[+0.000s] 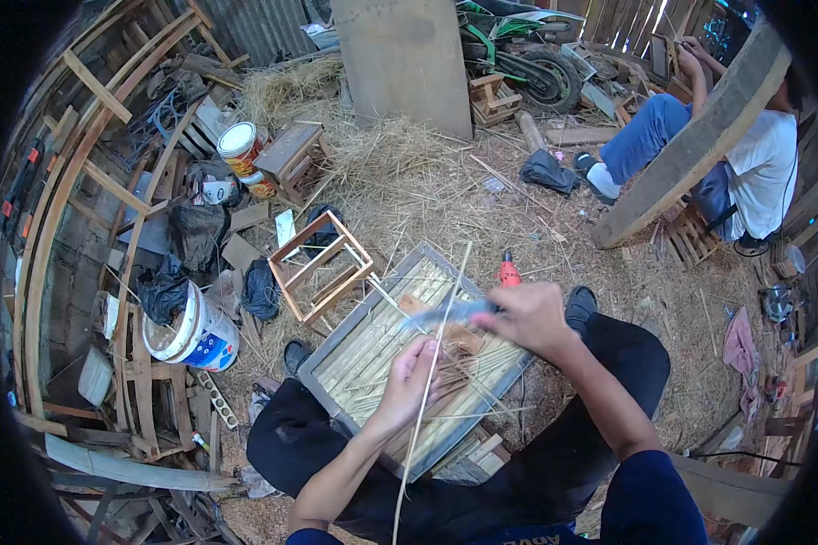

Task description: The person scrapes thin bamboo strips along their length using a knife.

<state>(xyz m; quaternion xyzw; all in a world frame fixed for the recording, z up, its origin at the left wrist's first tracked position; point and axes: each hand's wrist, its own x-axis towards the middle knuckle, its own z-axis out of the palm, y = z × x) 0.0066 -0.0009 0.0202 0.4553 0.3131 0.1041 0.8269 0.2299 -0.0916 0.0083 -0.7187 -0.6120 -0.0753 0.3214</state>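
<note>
My left hand [411, 380] is closed around a long, thin, pale strip of wood or bamboo [415, 434], pinching it near the middle. The strip runs from the top edge of a low work table down past my lap. In my right hand [529, 318] is a knife [443, 314], its blade smeared by motion and crossing in front of the strip just above my left hand. Whether the blade touches the strip I cannot tell. Below both hands lies the grey-framed work table [323, 363], with several loose strips [364, 374] scattered over its slatted top.
A red power tool [509, 271] stands just beyond the table. To the left are a small wooden frame [341, 295] and a white bucket [191, 331]. A slanted wooden post [691, 168] rises at right, with a seated person [759, 168] behind it. Straw covers the floor.
</note>
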